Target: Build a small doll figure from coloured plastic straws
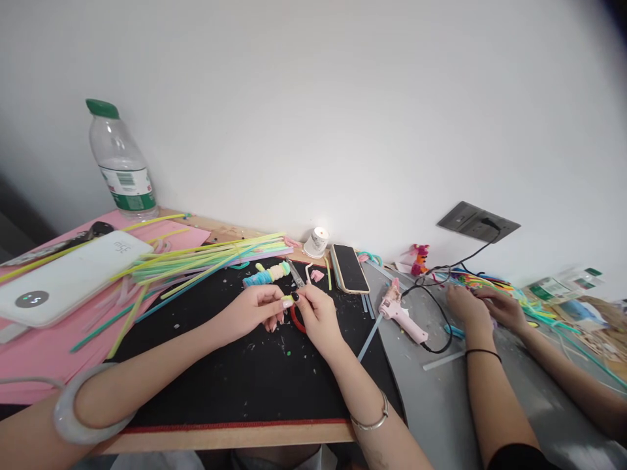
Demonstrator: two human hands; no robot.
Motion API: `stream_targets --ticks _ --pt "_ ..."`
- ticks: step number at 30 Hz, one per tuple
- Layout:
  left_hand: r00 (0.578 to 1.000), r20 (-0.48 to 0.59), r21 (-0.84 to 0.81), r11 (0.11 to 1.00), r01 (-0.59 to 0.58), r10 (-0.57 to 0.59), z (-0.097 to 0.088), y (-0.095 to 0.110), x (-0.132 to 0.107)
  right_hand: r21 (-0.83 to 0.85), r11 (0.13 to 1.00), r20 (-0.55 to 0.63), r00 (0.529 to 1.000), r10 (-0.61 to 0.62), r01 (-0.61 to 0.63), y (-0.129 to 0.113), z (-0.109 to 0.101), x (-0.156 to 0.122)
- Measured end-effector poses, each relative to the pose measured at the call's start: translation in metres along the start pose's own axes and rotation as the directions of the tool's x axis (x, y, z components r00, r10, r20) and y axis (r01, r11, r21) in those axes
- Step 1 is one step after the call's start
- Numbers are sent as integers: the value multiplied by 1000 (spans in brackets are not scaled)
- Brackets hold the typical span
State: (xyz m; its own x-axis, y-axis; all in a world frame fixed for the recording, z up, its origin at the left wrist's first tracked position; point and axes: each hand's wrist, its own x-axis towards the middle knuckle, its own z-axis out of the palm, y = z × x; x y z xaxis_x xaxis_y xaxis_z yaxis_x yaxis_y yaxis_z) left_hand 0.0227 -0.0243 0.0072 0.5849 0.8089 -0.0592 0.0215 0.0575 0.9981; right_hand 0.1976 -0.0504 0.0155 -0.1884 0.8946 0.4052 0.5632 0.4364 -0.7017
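Observation:
Above the black mat point(206, 385), my left hand point(257, 308) and my right hand point(318, 316) meet, each in a pinch. Between their fingertips is a short yellow piece of pipe cleaner point(288, 298), mostly hidden by the fingers. Just behind my left hand lies a wound pipe-cleaner roll point(267, 275) in blue, yellow and pink. Scissors point(297, 321) with red handles lie partly under my right hand, their blades pointing to the wall. A small pink scrap point(317, 276) and a short yellow-green pipe cleaner point(328, 274) lie beyond my right hand.
Pipe cleaners point(210, 258) lie bundled at left, near a white power bank point(73, 277) and a bottle point(122, 163). Along the wall are a paper cup point(316, 243) and a phone point(349, 269). Right of the mat lies a corded pink glue gun point(404, 316); beyond it, another person's hands point(470, 307) work.

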Motion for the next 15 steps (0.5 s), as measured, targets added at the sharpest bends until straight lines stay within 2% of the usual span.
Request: stream_targets --ticks 5,10,12,13,15 --pt "998 -14 85 995 -60 61 -1 0 -1 -12 1000 60 998 9 -8 -1 -1 1" --pt "998 -3 134 989 -55 55 -4 2 -2 108 989 55 994 98 -103 1 0 1" --pt "996 -58 207 977 -54 67 -9 5 -1 164 977 25 990 135 -138 3 -1 2" --pt "988 -121 251 966 -62 95 -13 7 -1 183 971 4 988 153 -151 4 -1 2" --pt "945 -277 282 955 -91 172 -20 11 0 186 967 -30 983 183 -174 6 -2 2"
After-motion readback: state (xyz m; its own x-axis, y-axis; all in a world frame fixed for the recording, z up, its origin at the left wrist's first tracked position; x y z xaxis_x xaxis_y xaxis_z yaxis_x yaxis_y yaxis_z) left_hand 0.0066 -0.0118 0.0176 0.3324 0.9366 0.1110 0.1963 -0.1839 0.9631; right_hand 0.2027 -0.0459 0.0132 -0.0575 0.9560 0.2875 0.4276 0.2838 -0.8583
